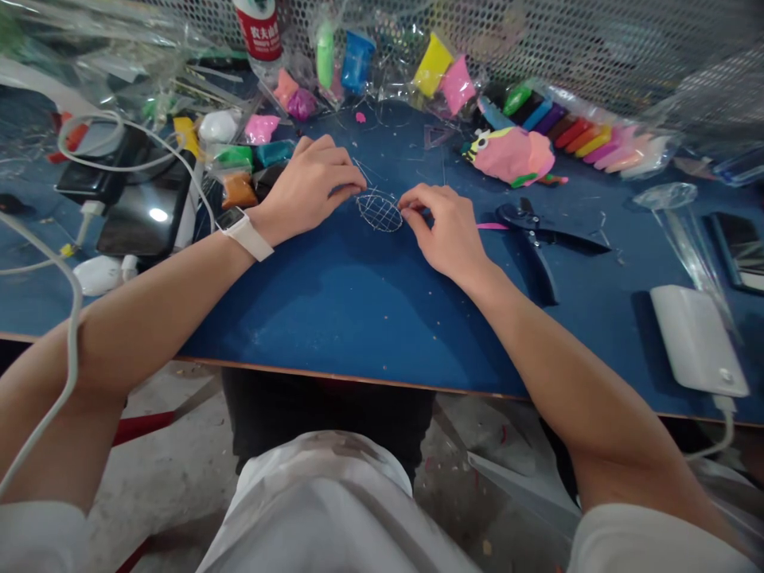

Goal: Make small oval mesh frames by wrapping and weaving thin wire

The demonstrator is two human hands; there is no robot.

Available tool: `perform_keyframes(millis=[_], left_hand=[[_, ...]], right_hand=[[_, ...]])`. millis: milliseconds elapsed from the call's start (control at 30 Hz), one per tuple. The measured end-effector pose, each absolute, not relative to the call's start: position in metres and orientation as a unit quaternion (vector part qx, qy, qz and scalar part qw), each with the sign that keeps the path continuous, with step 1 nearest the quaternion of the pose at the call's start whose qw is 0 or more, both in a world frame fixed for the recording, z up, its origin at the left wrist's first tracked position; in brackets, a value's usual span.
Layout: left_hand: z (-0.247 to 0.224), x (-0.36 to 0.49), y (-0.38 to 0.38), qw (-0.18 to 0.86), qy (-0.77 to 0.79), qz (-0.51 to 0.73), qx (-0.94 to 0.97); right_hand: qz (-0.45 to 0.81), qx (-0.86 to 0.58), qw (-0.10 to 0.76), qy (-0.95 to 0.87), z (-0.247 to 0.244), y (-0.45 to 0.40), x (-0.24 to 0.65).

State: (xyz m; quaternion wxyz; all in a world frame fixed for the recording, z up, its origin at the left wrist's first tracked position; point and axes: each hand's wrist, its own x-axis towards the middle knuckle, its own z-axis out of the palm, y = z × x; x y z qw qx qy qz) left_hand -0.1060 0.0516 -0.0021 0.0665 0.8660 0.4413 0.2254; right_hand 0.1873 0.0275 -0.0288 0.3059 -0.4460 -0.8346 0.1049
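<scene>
A small oval mesh of thin silvery wire (380, 211) is held between my hands, just above the blue table. My left hand (316, 185), with a pale watch on its wrist, pinches the mesh's upper left edge between thumb and fingertips. On the other side my right hand (445, 227) has its thumb and index finger closed at the mesh's right end. Crossing wires form a grid inside the oval rim. Pliers with dark blue handles (540, 263) lie to the right of my right hand.
A pink clay fish (513, 155) and colored clay packs (590, 143) lie at the back right. A bottle (261, 32) stands at the back. Phones and cables crowd the left; a white power bank (695, 338) lies right. The table's edge (358, 380) runs in front.
</scene>
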Motion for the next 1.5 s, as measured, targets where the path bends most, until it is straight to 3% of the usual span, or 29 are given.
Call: perform_keyframes(millis=[533,900,1500], left_hand=[[-0.011,-0.093,0.05,0.142,0.457,0.247,0.842],[0.008,-0.075,0.017,0.124,0.51,0.241,0.816],[-0.009,-0.071,0.016,0.111,0.498,0.26,0.82]], right_hand=[[0.142,-0.416,0.396,-0.806,-0.03,0.033,0.187],[0.147,-0.404,0.404,-0.808,-0.029,0.032,0.188],[0.165,-0.419,0.4,-0.798,-0.022,0.027,0.187]])
